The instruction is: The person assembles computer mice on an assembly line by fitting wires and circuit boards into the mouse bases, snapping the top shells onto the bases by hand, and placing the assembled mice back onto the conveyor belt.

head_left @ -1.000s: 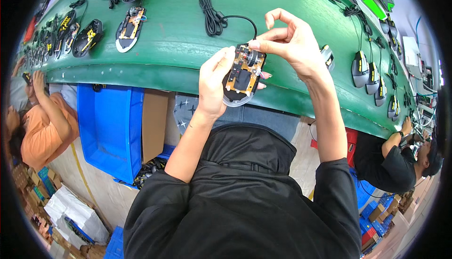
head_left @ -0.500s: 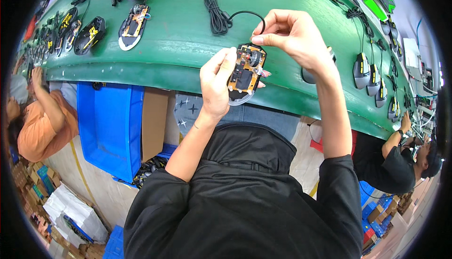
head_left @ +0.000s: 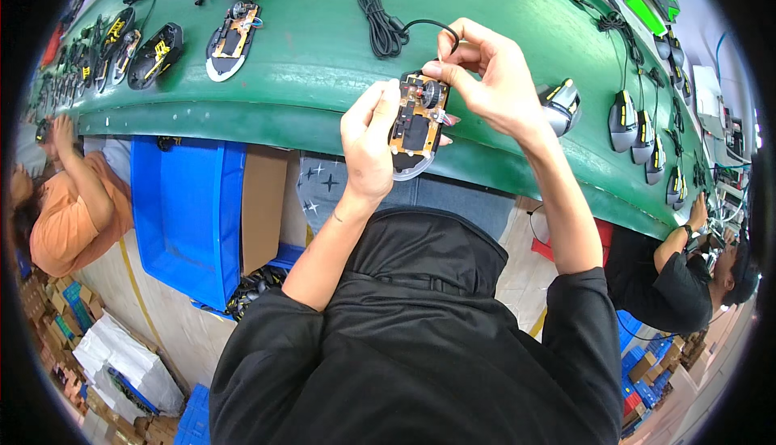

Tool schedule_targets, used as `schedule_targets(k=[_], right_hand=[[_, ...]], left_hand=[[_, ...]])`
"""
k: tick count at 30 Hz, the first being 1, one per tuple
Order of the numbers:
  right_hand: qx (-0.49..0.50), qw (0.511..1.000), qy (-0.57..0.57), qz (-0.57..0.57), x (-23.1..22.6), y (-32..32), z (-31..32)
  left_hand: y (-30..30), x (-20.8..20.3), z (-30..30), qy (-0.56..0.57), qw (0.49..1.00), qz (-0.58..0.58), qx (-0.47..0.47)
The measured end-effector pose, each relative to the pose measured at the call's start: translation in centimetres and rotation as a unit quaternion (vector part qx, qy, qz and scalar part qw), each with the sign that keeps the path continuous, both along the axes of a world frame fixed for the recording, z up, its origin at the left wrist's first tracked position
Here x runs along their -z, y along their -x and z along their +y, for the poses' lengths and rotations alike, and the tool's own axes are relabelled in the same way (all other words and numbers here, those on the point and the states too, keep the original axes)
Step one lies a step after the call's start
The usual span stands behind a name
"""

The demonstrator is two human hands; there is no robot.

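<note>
An open computer mouse base [head_left: 417, 132] with an orange circuit board and a dark scroll wheel is gripped along its left side by my left hand [head_left: 368, 138]. Some of that hand's fingertips show past the base's right edge. The thumb and fingers of my right hand [head_left: 495, 81] pinch the black mouse cable [head_left: 428, 22] close to the front end of the base. From there the cable arcs left to a tied coil [head_left: 381, 29] lying on the green work surface [head_left: 307, 49]. My right fingers partly hide where the cable meets the base.
Another open mouse base [head_left: 233, 45] and an upper shell [head_left: 156, 55] lie to the left. An assembled grey-black mouse [head_left: 560, 105] rests beyond my right wrist, with several more farther right. A blue bin [head_left: 182, 219] stands below the table edge. People work at both sides.
My right hand has shifted slightly left and down, its pinch now closer to the front of the base. More of the assembled mouse shows behind my right wrist.
</note>
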State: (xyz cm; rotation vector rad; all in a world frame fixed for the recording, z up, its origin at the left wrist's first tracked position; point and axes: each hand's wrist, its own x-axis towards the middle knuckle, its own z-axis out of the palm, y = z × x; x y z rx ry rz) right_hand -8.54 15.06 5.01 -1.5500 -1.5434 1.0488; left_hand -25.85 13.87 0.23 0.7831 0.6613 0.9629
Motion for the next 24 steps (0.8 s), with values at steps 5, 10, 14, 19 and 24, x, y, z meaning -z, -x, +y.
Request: schedule_targets(k=[5, 10, 14, 19, 24], right_hand=[[0.055, 0.983, -0.016, 0.177, 1.0, 0.7, -0.2], [0.134, 0.979, -0.100, 0.115, 1.2, 1.4, -4.3], [0.122, 0.976, -0.179, 0.028, 1.8, 2.1, -5.1], [0.061, 0.907, -0.343, -0.238, 1.3, 2.3, -4.3], [0.252, 0.932, -0.254, -0.064, 1.4, 5.2, -4.4]], left_hand=[[-0.2, -0.6, 0.7, 0.039, 0.998, -0.039, -0.003], [0.3, 0.2, 1.0, 0.037, 0.997, -0.071, -0.013], [0.5, -0.5, 1.4, 0.057, 0.995, -0.084, 0.003], [0.7, -0.5, 1.7, 0.063, 0.988, -0.135, 0.027], [0.5, -1.1, 1.7, 0.055, 0.992, -0.111, -0.002]])
